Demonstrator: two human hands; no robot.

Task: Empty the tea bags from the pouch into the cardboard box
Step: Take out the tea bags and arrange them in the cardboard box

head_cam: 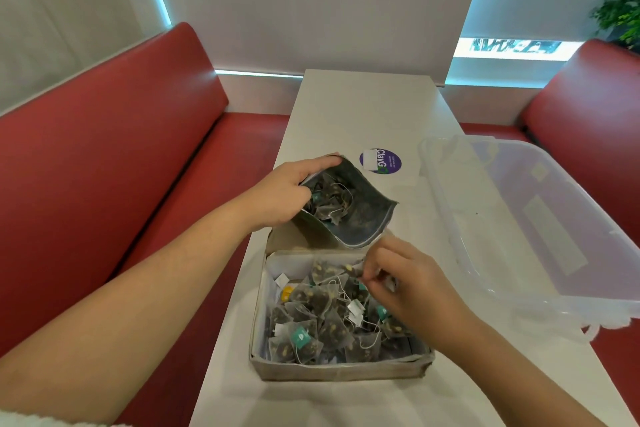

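Observation:
A dark foil pouch is held open and tilted over the far edge of the cardboard box, with my left hand gripping its upper left rim. Several pyramid tea bags still lie inside the pouch. The shallow cardboard box sits on the white table and holds a heap of tea bags with white and teal tags. My right hand hovers over the box's far right corner, its fingertips pinched on a tea bag there.
A clear plastic storage bin stands on the right side of the table. A round purple sticker lies behind the pouch. Red bench seats flank the narrow white table on both sides.

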